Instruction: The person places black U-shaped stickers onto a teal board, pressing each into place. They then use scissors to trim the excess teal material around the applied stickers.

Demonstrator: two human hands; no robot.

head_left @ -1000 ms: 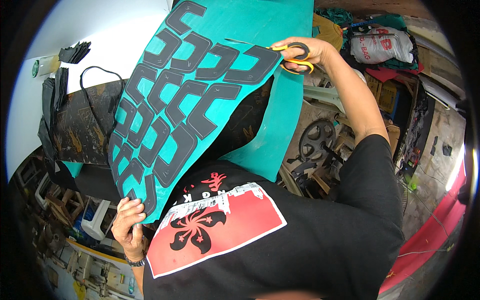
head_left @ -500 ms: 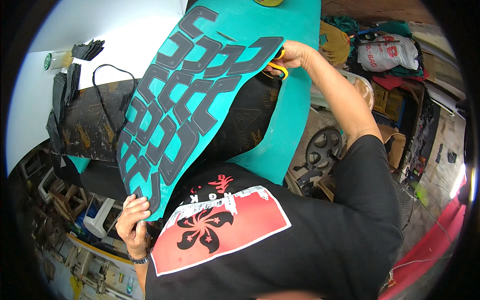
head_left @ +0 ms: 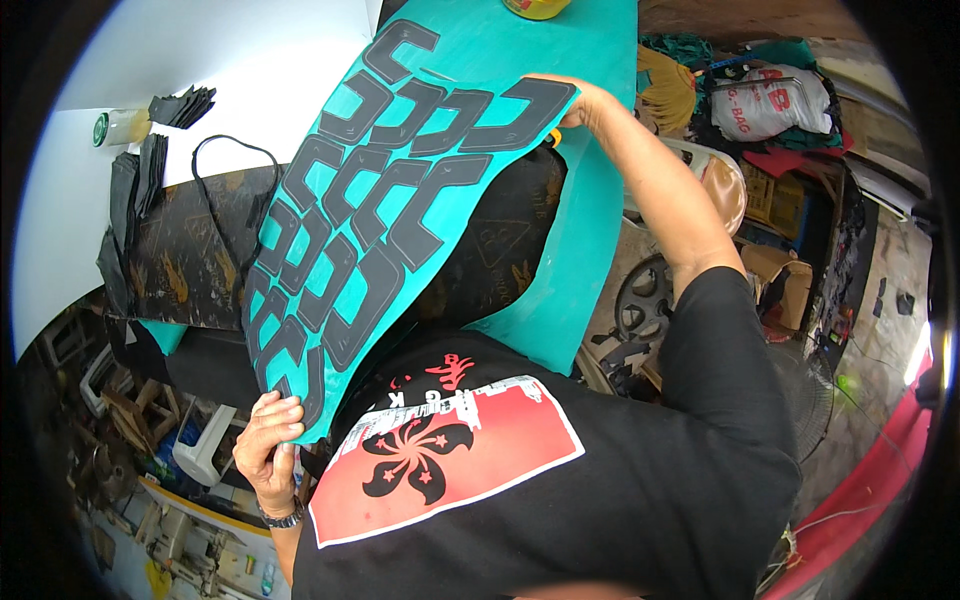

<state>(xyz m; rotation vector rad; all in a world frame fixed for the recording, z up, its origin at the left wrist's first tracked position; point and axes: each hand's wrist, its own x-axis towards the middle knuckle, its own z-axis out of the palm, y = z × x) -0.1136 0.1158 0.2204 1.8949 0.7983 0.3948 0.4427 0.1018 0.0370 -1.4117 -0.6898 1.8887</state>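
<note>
A teal sheet (head_left: 450, 215) with several black angular, C-like pieces (head_left: 410, 237) on it slopes from upper right to lower left. My left hand (head_left: 268, 447) pinches its lower corner between thumb and fingers. At its upper right edge is my right hand (head_left: 588, 104), fingers mostly behind the sheet. A little of the yellow-and-black scissors handle (head_left: 554, 137) shows below that hand; the blades are hidden. Beneath, a larger teal sheet (head_left: 590, 220) and dark printed material (head_left: 500, 245) lie on the white table (head_left: 235, 105).
Bundles of black strips (head_left: 182, 106) and a clear jar with a green lid (head_left: 118, 127) are at the left. A yellow container (head_left: 537, 8) stands at the far edge. To the right are a white bag (head_left: 772, 104), a broom (head_left: 663, 88) and a dark wheel (head_left: 645, 298).
My right hand has gone behind the sheet's upper edge, covering most of the scissors handles. That sheet corner has shifted slightly right. My left hand keeps its pinch.
</note>
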